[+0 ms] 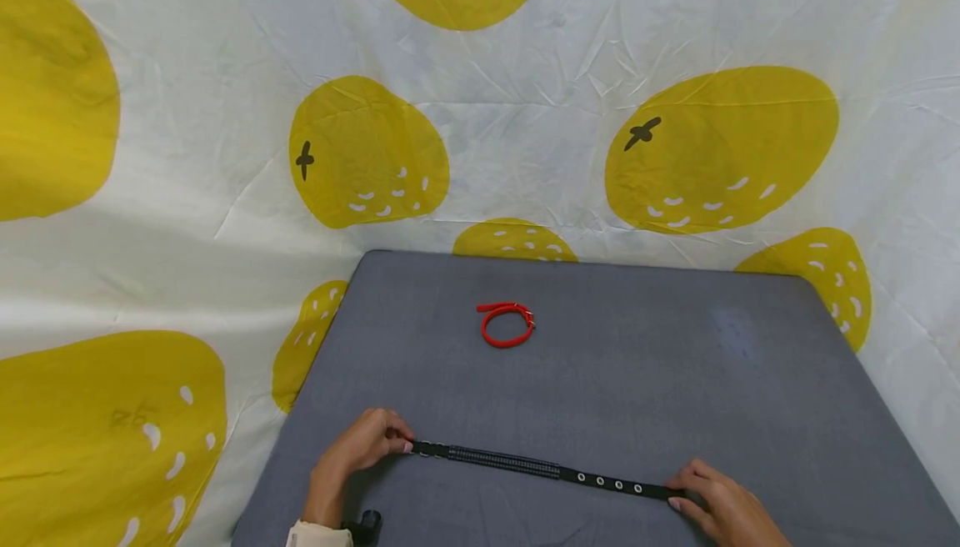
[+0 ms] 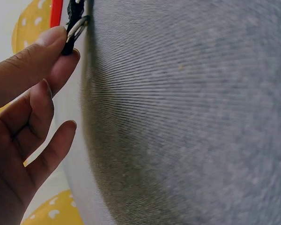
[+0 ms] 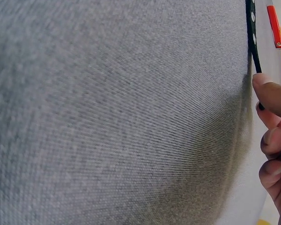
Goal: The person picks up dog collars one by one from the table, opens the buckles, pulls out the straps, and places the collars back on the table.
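A black collar point(image 1: 510, 461) with a row of metal eyelets is stretched out almost straight between both hands, low over the grey table. My left hand point(image 1: 369, 440) pinches its buckle end between thumb and forefinger; in the left wrist view a metal ring or buckle point(image 2: 77, 29) shows right by the thumb tip. The plain tip past the eyelets is pinched by my right hand point(image 1: 718, 501), thumb on top in the right wrist view. Farther back lies a red collar point(image 1: 507, 342), buckled into a loop with its end sticking out to the left.
The grey cloth-covered table point(image 1: 637, 355) has rounded far corners. Behind it and on the left hangs a white curtain point(image 1: 525, 155) printed with yellow fruit. A small black object point(image 1: 369, 522) sits at my left wrist, beside the cream sleeve point(image 1: 318, 534).
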{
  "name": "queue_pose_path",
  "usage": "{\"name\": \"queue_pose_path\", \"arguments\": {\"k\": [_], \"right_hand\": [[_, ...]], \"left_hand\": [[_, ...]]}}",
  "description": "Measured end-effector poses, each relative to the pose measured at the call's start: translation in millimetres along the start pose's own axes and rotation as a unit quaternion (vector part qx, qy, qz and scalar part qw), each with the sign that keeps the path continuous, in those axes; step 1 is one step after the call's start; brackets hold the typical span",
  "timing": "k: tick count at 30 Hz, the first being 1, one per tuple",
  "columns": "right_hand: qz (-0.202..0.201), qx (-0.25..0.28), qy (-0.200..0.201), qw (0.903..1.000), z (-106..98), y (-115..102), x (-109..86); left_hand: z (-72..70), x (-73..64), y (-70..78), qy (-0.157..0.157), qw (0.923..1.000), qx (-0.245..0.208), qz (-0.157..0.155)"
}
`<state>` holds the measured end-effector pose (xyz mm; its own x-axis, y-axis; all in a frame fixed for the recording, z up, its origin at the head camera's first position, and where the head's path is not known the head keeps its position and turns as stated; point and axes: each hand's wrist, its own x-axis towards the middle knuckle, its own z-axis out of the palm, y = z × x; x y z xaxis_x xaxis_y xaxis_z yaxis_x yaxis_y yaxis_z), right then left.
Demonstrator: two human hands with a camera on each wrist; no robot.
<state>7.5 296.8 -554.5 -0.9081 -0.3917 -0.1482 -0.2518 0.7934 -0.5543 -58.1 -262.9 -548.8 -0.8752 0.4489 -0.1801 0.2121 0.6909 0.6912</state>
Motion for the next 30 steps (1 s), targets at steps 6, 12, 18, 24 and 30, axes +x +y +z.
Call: {"name": "queue_pose_path", "arguments": {"k": [6,12,18,24,30], "right_hand": [[0.000,0.006,0.002,1.0000,2.2,2.3,-1.2],[0.007,0.002,0.016,0.9998,2.9,1.5,-1.2],[0.019,-0.008,0.032,0.9993,4.4,1.1,0.8],[0.035,-0.003,0.015,0.9993,2.4,2.5,3.7],[0.020,-0.013,0.015,0.9996,0.4,5.2,6.1]], "left_hand": [[3.4,0.0,0.0,0.001,0.9999,-0.012,-0.011],[4.9,1.2,-0.7,0.013,0.9999,-0.006,-0.005],[5.4,3.7,-2.2,0.017,0.9998,0.004,-0.007],[7.7,4.4,-3.4,0.016,0.9998,0.004,-0.009],[7.6,4.6,-1.7,0.024,0.9997,0.006,-0.005]]}}
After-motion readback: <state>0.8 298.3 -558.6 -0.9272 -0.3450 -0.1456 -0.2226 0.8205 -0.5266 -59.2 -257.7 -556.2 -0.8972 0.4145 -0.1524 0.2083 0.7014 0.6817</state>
